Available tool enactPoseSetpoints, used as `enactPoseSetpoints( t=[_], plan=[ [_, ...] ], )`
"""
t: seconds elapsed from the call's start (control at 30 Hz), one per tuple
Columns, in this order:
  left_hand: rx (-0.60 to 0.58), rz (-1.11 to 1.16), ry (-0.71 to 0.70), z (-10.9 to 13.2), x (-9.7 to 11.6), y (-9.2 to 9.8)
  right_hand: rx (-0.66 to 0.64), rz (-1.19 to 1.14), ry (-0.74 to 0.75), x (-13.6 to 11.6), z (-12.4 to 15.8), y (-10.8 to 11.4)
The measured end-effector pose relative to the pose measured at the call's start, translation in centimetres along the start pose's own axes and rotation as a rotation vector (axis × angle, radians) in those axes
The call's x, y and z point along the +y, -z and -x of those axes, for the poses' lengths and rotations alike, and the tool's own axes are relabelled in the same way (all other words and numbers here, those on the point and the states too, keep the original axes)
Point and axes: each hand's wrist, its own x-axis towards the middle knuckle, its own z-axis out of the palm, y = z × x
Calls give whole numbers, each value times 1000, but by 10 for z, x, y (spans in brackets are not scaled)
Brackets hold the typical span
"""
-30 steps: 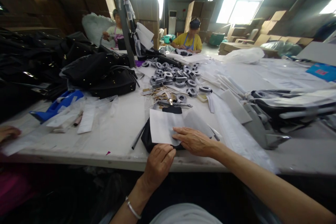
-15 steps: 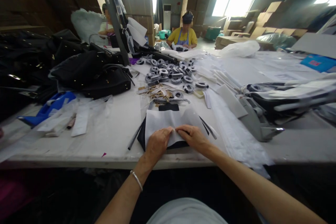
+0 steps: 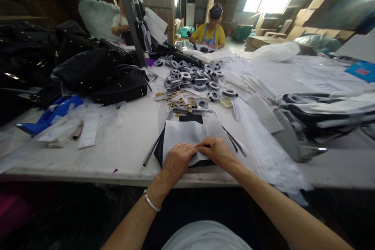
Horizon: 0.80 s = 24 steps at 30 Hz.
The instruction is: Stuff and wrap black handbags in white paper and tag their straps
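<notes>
– State of the hands?
– Left hand point(image 3: 179, 158) and right hand point(image 3: 217, 152) meet at the fingertips on the thin white rectangular sheet point(image 3: 184, 133); whether either grips it, I cannot tell.
– Its location?
– Over the black, gold-clasped bag point(image 3: 159, 154), on the white bench point(image 3: 133, 144). Beyond lie grey ring-shaped coils point(image 3: 200, 81).

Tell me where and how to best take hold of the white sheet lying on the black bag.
Perhaps pinch the white sheet lightly at its far left corner, coming from the left. It looks thin and broad, and that corner is uncovered, while the left hand and right hand are on its near part, over the black bag.
</notes>
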Motion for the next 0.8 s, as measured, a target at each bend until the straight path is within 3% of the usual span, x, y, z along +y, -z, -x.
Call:
enactPoseSetpoints(
  t=[0.13,0.4,0.5,0.67,0.8],
  plan=[
    [-47,-22,10,-2,4,4,-53,24,-59,-1,-3,2],
    [-35,77,145,4,4,2,-133,364,86,-3,0,0],
    [-92,19,113,2,7,4,-103,305,67,-2,-1,1],
    [-185,-193,206,-5,20,10,-71,45,-56,-2,-2,3],
    [-262,-290,205,-12,28,17,-74,201,32,-6,0,-1]
  ],
)
